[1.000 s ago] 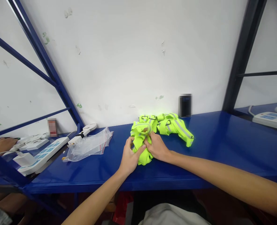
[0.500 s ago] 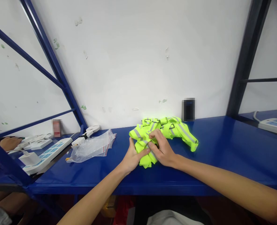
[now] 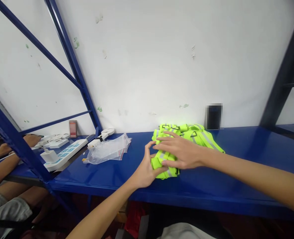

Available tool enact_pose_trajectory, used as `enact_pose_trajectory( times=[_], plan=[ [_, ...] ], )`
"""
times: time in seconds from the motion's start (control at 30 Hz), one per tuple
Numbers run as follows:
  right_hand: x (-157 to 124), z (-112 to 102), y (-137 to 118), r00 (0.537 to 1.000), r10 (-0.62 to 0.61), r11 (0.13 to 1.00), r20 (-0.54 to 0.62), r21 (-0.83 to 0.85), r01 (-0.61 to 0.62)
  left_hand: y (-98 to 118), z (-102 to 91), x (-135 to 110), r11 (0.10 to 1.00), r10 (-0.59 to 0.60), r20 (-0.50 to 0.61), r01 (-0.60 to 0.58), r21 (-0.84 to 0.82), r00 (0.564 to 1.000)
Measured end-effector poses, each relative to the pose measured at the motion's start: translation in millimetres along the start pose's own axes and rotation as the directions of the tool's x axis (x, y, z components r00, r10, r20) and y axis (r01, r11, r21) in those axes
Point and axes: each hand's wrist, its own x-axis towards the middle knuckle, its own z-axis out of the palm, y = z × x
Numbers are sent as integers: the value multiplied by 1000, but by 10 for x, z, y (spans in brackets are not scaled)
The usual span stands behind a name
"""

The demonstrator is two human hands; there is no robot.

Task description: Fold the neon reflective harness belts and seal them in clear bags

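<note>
A fluorescent yellow reflective strap vest with grey stripes lies bunched at the front of the blue table. My left hand grips its left side, thumb in front and fingers curled behind. Over the top of the same bundle reaches my right hand, fingers stretched out and slightly spread, the thumb against the front of the fabric. Part of the bundle is hidden beneath this hand. More yellow reflective straps with black buckles lie just behind; whether they join the held bundle, I cannot tell.
Clear zip bags lie on the left, beside a small white fan. A power strip sits past the blue frame post, near another person's arm. A blurred dark object leans on the wall.
My right hand has opened from a pinch and now stretches across the bundle. The bundle looks more compact, still held by my left hand. The camera view has turned left.
</note>
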Motion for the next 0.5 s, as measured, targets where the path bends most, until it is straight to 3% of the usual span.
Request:
enact_pose_trajectory(
  times=[0.1,0.2,0.27,0.37,0.5],
  plan=[
    [-114,58,116,986,136,964,93,218,-153,-4,74,-121,996,15,78,-22,84,997],
    [-288,180,126,968,212,799,134,546,-250,15,118,-187,983,43,86,-57,173,995],
    [-368,246,110,954,247,670,168,681,-294,35,119,-208,986,26,82,-40,163,996],
    [-392,318,113,942,267,557,205,765,-325,34,108,-219,994,-15,37,11,110,999],
    [-293,396,181,940,326,535,99,800,-270,-29,138,-127,1000,5,-86,-5,5,996]
  ],
)
